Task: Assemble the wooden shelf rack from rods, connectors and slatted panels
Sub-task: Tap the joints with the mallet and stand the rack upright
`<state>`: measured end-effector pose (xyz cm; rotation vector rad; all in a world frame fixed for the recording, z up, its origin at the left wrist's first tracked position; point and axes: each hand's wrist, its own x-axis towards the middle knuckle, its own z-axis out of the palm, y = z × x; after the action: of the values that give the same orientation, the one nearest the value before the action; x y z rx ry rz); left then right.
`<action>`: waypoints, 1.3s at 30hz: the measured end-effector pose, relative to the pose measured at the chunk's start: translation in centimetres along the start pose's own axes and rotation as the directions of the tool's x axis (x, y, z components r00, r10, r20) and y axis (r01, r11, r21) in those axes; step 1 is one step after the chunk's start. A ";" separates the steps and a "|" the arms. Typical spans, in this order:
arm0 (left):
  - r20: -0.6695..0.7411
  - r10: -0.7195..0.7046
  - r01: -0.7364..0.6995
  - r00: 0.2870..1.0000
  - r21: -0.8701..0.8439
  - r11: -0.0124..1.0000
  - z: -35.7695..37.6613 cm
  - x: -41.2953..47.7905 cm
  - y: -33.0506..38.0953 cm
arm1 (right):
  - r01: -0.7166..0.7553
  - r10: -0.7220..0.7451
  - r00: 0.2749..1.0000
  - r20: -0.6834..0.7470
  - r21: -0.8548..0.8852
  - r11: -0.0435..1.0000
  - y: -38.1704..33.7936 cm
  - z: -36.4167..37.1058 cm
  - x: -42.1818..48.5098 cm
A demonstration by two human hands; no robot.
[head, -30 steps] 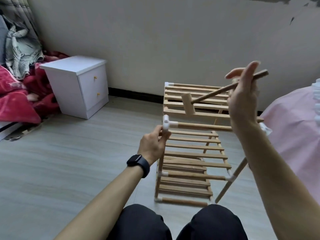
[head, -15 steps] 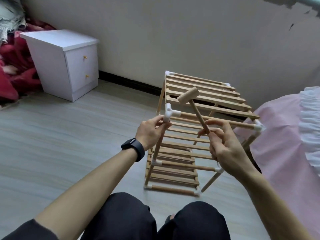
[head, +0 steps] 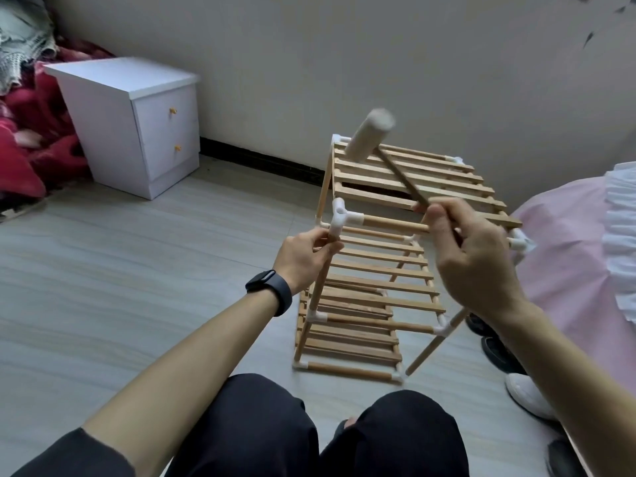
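A wooden shelf rack [head: 378, 270] of rods, white connectors and slatted panels stands on the floor in front of my knees. My left hand [head: 303, 259] grips the near-left upright rod just below the white top corner connector [head: 340, 218]. My right hand [head: 475, 259] holds the handle of a small wooden mallet [head: 370, 136]. The mallet's pale head is raised and blurred, above and behind that connector, over the top slatted panel [head: 423, 180].
A white two-drawer nightstand [head: 137, 122] stands at the back left by the wall, with red bedding [head: 31, 139] beside it. A pink cloth-covered bed [head: 585, 270] lies close on the right. Shoes [head: 523, 390] sit on the floor at the right.
The mallet swung down onto the near-left corner connector, then rose again; its head is now lifted above the top panel. My left hand has stayed on the upright rod.
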<state>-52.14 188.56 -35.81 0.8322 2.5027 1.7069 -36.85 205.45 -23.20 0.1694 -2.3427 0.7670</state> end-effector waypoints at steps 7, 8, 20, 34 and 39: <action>0.021 -0.002 0.002 1.000 0.011 1.000 -0.1 0.0 0.2 | -0.099 0.150 0.969 0.197 -0.248 0.964 1.8 0.3 0.3; 0.019 -0.001 0.000 1.000 0.011 1.000 -0.2 0.0 0.2 | -0.072 0.087 0.993 0.076 -0.184 0.980 1.5 0.1 0.4; 0.167 -0.035 0.054 0.985 -0.110 0.992 -2.4 1.4 0.0 | -0.257 0.246 0.966 -0.080 -0.227 0.939 2.6 3.4 0.4; 0.058 0.173 -0.180 0.983 0.466 0.866 -5.5 10.9 1.4 | -0.251 0.252 0.934 -0.255 0.037 0.967 9.3 9.0 4.3; -0.203 -0.002 0.046 0.979 0.210 0.977 -5.4 11.5 0.7 | -0.273 0.306 0.940 -0.148 0.207 0.940 13.3 3.7 5.3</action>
<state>-63.22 188.96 -29.68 0.6638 2.8586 1.6104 -47.11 214.61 -28.57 -0.1668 -2.1490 1.0970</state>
